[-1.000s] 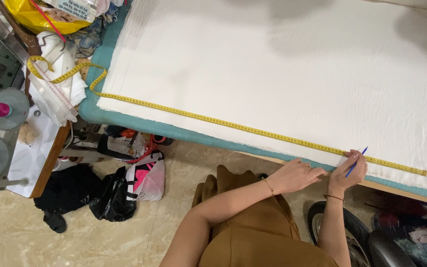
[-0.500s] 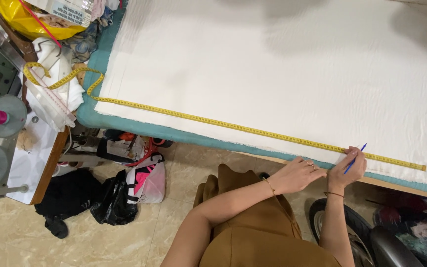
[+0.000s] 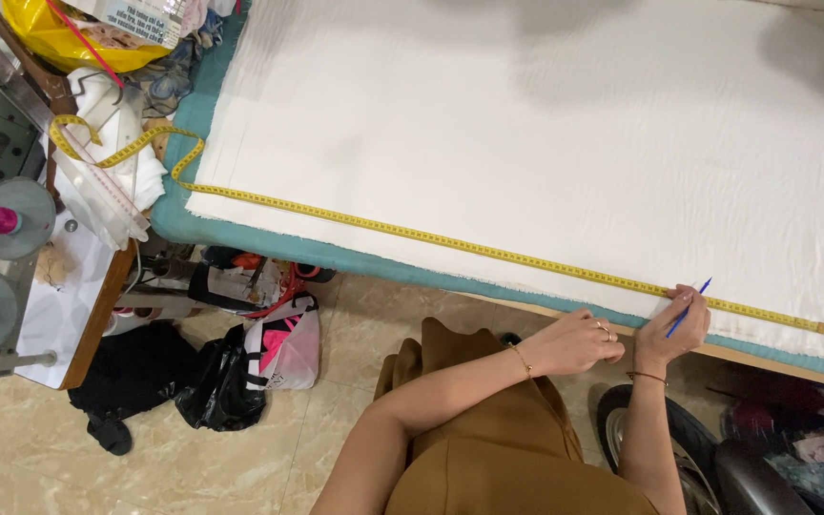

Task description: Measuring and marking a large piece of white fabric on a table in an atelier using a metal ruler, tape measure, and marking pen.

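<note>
Change since a moment ago: slight, your hands holding the same spot at the near right edge of the white fabric (image 3: 545,124), so the marking along the yellow tape measure (image 3: 450,240) appears to be at one point. Your right hand (image 3: 676,326) is closed around a blue pen (image 3: 689,307), tip down beside the tape. Your left hand (image 3: 579,340), fingers curled loosely, rests on the table edge (image 3: 526,307) just left of it, holding nothing.

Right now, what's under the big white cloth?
A teal table cover peeks out under the white cloth along its near edge. The yellow tape measure lies on top. The rest underneath is hidden.
</note>
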